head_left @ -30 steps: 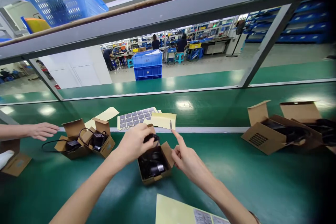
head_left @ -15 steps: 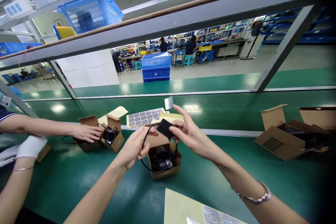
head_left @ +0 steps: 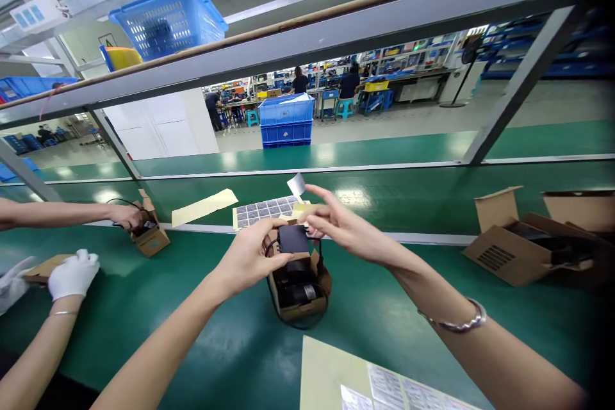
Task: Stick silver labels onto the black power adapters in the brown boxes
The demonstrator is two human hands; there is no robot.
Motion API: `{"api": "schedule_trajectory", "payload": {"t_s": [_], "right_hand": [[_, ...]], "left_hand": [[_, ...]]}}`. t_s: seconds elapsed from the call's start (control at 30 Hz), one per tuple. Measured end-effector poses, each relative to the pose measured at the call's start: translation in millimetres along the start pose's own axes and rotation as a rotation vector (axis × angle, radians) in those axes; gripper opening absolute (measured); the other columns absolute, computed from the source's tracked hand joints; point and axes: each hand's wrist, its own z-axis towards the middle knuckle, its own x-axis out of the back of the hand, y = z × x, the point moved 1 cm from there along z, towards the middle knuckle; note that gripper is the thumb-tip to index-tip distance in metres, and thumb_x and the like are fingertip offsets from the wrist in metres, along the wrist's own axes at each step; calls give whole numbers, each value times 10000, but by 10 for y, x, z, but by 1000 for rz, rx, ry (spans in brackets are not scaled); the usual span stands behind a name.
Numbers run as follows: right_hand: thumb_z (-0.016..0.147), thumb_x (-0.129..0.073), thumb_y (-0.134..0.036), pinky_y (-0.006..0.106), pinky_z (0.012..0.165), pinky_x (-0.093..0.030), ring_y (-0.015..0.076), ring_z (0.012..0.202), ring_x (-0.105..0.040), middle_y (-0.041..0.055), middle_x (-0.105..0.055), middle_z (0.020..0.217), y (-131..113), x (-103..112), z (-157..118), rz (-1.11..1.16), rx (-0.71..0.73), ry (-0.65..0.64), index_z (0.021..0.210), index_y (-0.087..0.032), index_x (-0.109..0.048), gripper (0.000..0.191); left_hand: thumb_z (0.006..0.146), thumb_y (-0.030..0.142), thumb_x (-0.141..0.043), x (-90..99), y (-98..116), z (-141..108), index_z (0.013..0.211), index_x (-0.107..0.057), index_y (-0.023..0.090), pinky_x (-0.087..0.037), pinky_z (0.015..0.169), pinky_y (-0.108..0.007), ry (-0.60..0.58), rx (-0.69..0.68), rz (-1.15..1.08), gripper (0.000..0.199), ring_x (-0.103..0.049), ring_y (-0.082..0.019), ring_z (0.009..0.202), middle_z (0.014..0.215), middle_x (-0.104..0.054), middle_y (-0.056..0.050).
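Note:
My left hand (head_left: 254, 253) grips a small flat black box (head_left: 293, 239), apparently a power adapter, between thumb and fingers. It is held above an open cardboard box (head_left: 300, 314) containing black parts, with a black cable looping at its side. My right hand (head_left: 336, 224) is beside the adapter's right edge, its index finger extended. A small white sticker label (head_left: 296, 184) clings to that fingertip. Whether the right thumb touches the adapter is unclear. Behind the hands lies a sheet of printed labels (head_left: 262, 211).
At left, another person's bare hand (head_left: 127, 214) reaches into a small carton (head_left: 152, 240), and white-gloved hands (head_left: 74, 275) hold a flat cardboard box (head_left: 45, 269). Open cartons (head_left: 509, 253) stand at right. A label backing sheet (head_left: 331, 371) lies in front; yellowish paper (head_left: 204, 207) lies behind.
The adapter has turned its broad face toward me, and my left hand has shifted its hold. My right hand moved slightly left with the label. A neighbouring carton moved left with the other person's hand.

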Motion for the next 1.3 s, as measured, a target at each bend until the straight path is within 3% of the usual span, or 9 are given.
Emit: {"api": "schedule_trajectory", "payload": {"t_s": [0.1,0.17,0.3,0.47,0.67,1.3], "right_hand": [[893,-609,-530,322,778,-534,194,942,-599,103,-599,1125,13,220,-120,-124,48,358,1337,-185,-500,573],[860,-650,-553,298,736,-522,197,927,-583,84,-604,1047,-45,298,-246,-146,50,465,1097,-200,-620,427],[866,-656,-545,258,631,-501,146,709,-563,15,-579,781,-228,160,-471,9,-18,328,839,-208,-614,341],[904,-607,-534,264,579,-519,146,634,-588,13,-597,725,-285,-202,-605,116,-109,154,816,-210,-599,336],[923,-576,-521,273,589,-520,162,672,-598,22,-623,756,-201,-369,-660,9,-144,158,839,-222,-605,312],[911,-591,-493,264,552,-518,163,630,-622,26,-658,735,-239,-422,-668,-63,-113,221,810,-228,-619,286]], "left_hand": [[793,265,-754,-15,-24,-88,1187,-608,190,-544,716,-261,82,48,-58,427,-657,-163,799,1018,-712,-43],[795,273,-751,-68,-30,-160,1184,-616,194,-561,763,-280,110,50,-109,419,-670,-177,856,1067,-714,-57],[772,247,-773,-226,-6,-292,1177,-627,204,-565,846,-311,145,80,-175,433,-675,-194,920,1092,-717,-54],[741,193,-775,-357,68,-402,1138,-651,215,-563,829,-296,139,90,-220,417,-681,-197,914,1058,-727,-39],[719,155,-780,-419,100,-472,1155,-631,223,-565,823,-276,166,30,-187,466,-691,-184,911,1068,-726,-29],[748,179,-797,-483,82,-510,1172,-597,237,-572,806,-275,203,-21,-163,472,-694,-182,923,1075,-715,-25]]}}
